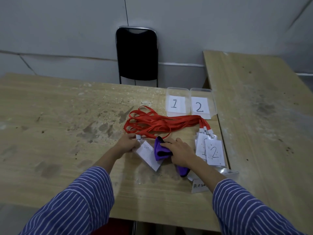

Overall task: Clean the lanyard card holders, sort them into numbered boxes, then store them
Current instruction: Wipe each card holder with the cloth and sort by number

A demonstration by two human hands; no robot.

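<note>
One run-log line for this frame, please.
stage: cleaning | left hand: holds card holder | right hand: presses purple cloth on it | boxes: empty

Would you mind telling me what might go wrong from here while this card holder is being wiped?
1. The red lanyards lie tangled together, so pulling the held card holder away could drag the others.
2. The stack of card holders sits near the table's right edge; a tug might slide some off.
3. The purple cloth under the right hand covers the card, possibly hiding its number.

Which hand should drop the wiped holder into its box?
Probably left: the left hand already pinches the card holder at its clip, while the right hand presses the purple cloth.
</note>
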